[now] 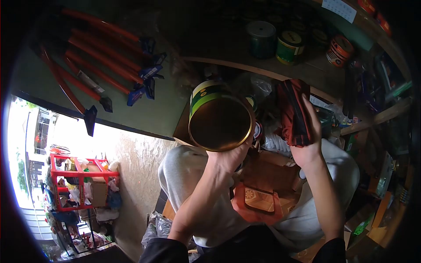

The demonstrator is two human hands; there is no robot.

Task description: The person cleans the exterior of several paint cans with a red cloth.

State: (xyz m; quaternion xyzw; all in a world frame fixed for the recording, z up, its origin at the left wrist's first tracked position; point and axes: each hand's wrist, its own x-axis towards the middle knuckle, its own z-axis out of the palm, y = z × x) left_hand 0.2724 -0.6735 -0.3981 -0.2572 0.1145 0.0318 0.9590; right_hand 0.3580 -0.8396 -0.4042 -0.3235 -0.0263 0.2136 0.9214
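The left hand [232, 155] grasps a green-and-gold can [220, 124] near centre, its round end facing the camera. At three o'clock, the right hand [310, 131] grips a bunched dark-red cloth [294, 114]. An orange can [339, 51] sits on the shelf [245, 65] at two; a red rack [81, 174] stands at eight.

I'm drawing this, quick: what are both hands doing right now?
Left hand: holding a green-banded can.
Right hand: holding dark red bunched cloth.
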